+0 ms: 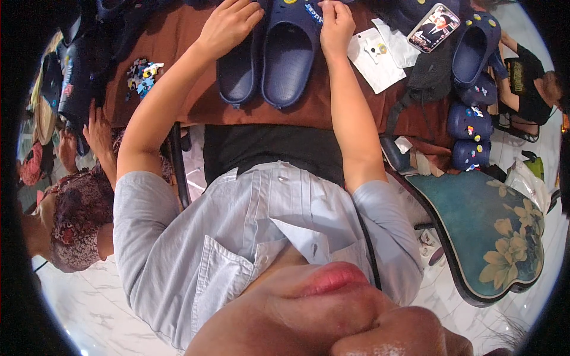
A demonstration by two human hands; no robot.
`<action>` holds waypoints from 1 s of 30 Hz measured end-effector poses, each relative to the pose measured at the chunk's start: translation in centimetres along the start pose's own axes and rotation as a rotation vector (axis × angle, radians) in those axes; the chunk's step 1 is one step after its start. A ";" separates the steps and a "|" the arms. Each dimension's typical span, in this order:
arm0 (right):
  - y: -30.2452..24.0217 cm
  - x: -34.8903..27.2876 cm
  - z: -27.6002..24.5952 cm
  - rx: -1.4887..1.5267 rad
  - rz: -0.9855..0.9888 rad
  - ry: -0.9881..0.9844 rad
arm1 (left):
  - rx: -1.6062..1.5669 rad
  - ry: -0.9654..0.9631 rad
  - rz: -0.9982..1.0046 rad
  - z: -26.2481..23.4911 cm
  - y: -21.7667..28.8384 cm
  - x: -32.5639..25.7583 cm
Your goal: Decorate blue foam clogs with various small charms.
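Two navy blue foam clogs lie side by side before me on the brown cloth, heels toward me. Over the upper of the left clog [237,80] rests my left hand [230,25], its fingers bent around it and partly cut off by the picture's top edge. At the outer side of the right clog [290,68] is my right hand [337,26], thumb and fingers pinched together at a small blue-and-white shoe charm [313,13]. A yellow charm [289,1] shows on that same clog's top.
Loose colourful charms [142,76] lie in a pile at left. White packets [375,56], a phone [434,27] and a black pouch [428,74] lie at right, beside more decorated clogs [470,121]. A teal floral chair [487,231] stands lower right. Other people sit at both sides, one person's hand [100,133] close at left.
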State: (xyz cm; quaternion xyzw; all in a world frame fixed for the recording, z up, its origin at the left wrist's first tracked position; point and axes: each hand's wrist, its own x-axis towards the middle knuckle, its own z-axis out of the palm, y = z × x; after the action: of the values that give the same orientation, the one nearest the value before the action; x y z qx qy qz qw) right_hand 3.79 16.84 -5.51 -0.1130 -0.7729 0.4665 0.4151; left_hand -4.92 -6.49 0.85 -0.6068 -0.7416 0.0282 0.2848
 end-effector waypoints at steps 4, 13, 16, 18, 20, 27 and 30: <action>0.7 -0.5 0.3 -0.050 -0.037 0.032 | -0.002 -0.010 0.032 -0.1 0.1 0.4; 1.0 -0.2 0.4 0.034 -0.065 0.044 | -0.020 0.078 -0.012 -0.6 0.6 0.7; 0.7 -0.2 0.4 0.020 -0.054 0.035 | -0.020 0.066 -0.011 0.0 0.4 0.3; 0.5 -0.2 0.5 0.030 -0.050 0.034 | -0.023 0.066 -0.015 0.3 0.3 0.1; 0.6 -0.2 0.4 0.035 -0.044 0.036 | -0.031 0.068 -0.016 0.2 0.5 0.3; 1.3 -0.4 0.6 -0.010 -0.087 0.051 | 0.011 0.054 -0.030 -0.3 0.6 0.8; 1.6 -0.2 0.8 -0.028 -0.085 0.048 | -0.006 0.067 -0.028 -0.4 0.6 0.9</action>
State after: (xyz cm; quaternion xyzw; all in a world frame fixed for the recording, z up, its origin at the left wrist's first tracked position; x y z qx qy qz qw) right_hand 2.99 17.08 -7.14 -0.0967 -0.7732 0.4348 0.4514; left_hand -4.31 -5.65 1.26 -0.5979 -0.7401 0.0018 0.3078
